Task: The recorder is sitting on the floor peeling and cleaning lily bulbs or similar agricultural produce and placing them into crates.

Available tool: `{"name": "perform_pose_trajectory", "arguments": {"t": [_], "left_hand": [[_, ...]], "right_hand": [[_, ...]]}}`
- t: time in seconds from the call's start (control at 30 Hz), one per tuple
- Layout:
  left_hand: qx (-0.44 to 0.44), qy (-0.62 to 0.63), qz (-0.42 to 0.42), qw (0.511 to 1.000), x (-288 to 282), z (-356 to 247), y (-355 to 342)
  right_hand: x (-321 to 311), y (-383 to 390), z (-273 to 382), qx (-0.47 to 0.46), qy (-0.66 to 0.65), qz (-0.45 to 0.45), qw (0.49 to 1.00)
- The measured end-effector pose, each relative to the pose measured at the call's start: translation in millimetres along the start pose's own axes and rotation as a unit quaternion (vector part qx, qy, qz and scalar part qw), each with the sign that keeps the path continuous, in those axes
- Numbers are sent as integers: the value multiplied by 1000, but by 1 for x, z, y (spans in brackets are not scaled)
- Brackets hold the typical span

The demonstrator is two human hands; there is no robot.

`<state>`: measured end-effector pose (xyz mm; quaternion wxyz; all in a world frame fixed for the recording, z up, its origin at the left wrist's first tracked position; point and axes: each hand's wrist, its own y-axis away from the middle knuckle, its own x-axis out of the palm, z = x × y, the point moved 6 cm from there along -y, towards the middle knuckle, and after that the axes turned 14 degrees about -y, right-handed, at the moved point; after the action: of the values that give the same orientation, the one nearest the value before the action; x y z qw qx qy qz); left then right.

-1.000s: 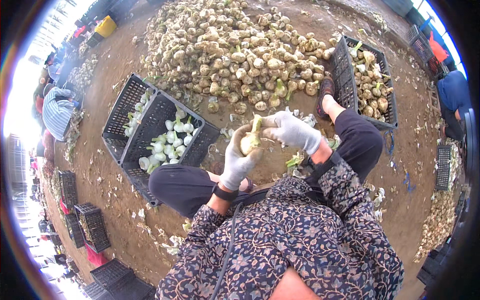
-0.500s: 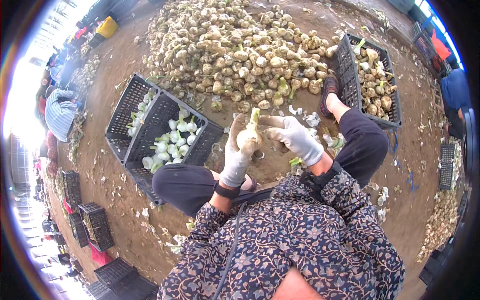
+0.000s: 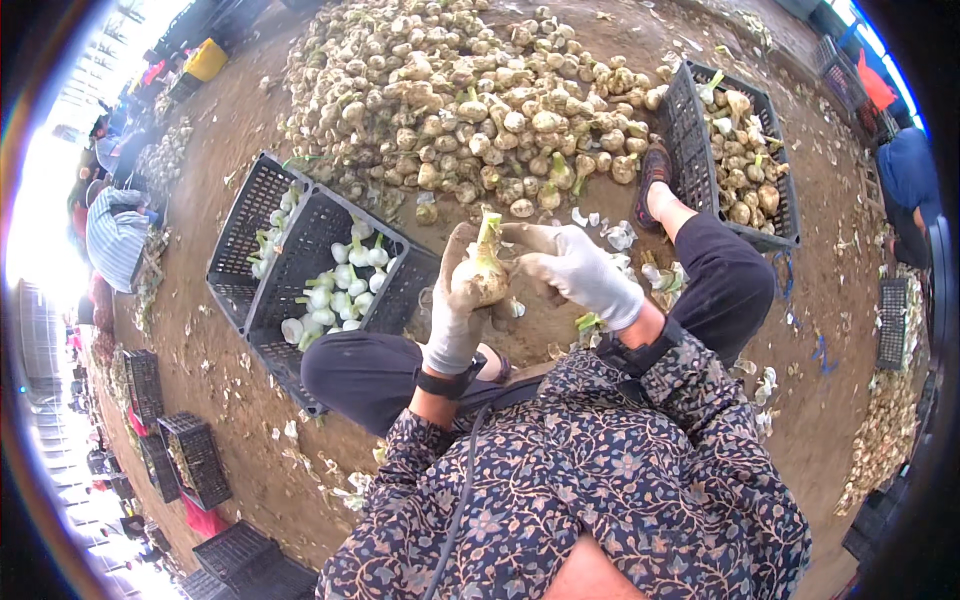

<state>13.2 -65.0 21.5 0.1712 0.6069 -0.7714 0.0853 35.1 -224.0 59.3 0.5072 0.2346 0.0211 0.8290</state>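
Above dirt, gloved left hand gripping round papery onion

ground: bare brown dirt | light: glaring daylight at left | black crates stacked lower left

No packages, labels, signs or screens visible

We cannot see the lower side of the onion, since our gloved left hand wraps it and the right hand covers its far flank. Our own lap hides a corner of the dark crate. The people at the left rim are washed out by glare.
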Motion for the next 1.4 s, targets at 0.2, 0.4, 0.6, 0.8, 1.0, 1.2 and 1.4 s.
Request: {"name": "perform_pose_trajectory", "arguments": {"t": [0.2,0.4,0.6,0.8,1.0,1.2,1.4], "left_hand": [[-25,-7,-89,996,-4,10,2],[-133,224,35,965,-13,12,6],[-11,21,27,999,-3,1,0],[159,-229,-77,957,26,-10,1],[-171,111,-50,978,24,44,-8],[-54,33,-135,989,10,58,-28],[-73,20,-89,993,5,64,-1]], "right_hand": [[9,-13,6,-192,182,-27,964],[-30,-17,3,-77,207,15,975],[6,-25,-12,-116,-136,79,981],[-14,-20,-32,-147,-127,-109,975],[-35,1,-42,-167,-1,-158,973],[-43,2,-67,-111,-158,-277,941],[-44,-14,-79,-103,-90,-215,967]]}}
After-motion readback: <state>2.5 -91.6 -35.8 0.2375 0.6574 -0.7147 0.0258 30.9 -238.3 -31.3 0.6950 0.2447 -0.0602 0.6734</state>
